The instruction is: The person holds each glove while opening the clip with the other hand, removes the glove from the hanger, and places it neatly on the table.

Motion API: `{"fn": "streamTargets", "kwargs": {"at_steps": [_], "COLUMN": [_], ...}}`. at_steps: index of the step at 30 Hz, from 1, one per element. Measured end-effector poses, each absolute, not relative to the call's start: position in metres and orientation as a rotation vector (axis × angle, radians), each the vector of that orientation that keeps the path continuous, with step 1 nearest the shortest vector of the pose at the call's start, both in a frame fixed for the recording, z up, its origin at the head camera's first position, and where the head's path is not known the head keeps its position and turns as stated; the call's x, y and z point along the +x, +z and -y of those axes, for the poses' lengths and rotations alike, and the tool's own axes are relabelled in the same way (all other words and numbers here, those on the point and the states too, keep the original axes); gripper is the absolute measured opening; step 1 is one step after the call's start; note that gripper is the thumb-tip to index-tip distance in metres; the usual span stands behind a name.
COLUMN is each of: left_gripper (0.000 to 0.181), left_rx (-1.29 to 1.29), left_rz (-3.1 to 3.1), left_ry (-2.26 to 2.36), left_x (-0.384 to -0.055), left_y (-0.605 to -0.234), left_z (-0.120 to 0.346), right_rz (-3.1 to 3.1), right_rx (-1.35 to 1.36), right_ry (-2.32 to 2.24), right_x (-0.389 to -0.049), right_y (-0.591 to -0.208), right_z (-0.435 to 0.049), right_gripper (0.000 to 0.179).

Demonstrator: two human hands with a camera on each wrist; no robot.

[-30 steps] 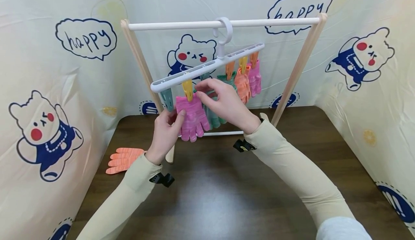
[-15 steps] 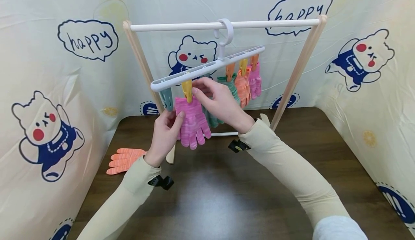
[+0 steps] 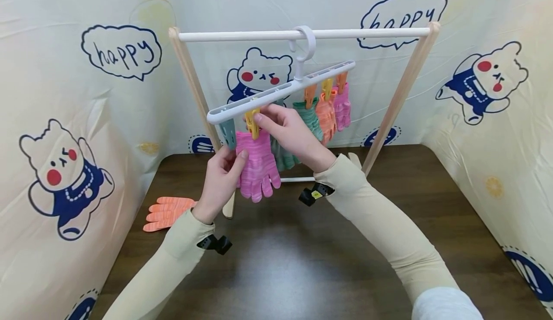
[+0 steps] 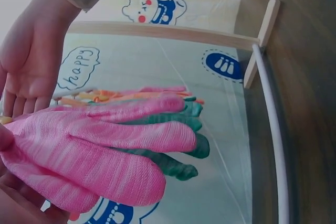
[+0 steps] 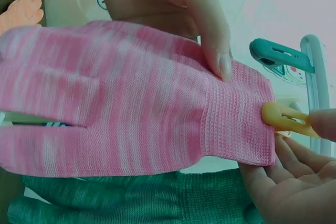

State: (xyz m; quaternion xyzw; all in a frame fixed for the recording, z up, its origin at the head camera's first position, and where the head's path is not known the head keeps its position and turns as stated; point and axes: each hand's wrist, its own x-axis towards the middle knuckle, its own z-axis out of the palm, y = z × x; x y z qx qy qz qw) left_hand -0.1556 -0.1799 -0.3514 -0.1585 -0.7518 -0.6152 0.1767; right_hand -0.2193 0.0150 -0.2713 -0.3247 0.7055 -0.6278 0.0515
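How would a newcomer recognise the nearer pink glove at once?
Find the rack, then the white hanger on it. Toward its near end is the pink glove, a yellow clip at its top. The left hand holds it, unlike the far pink glove.

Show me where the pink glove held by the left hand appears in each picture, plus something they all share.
Head: pink glove, just left of centre.
Left wrist: pink glove, large, lower left.
Right wrist: pink glove, across the middle, reaching the left edge.
Shared landmark: green glove, partly hidden behind it.
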Motion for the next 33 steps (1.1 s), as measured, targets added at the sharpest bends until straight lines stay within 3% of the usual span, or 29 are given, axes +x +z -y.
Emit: {"fn": "streamTargets", "kwargs": {"at_steps": [33], "left_gripper": [0.026], "left_rx": [-0.451], "left_rz": [2.121], "left_ry": [-1.706], "left_x": [-0.155], "left_y": [-0.356], "left_z": [0.178], "right_rz": [-1.890], "right_rx": [-0.672], "right_ry": [-2.253], "right_x": [-0.225], "right_y": [-0.275], "right_z": [-0.003], "right_gripper": [0.033]}}
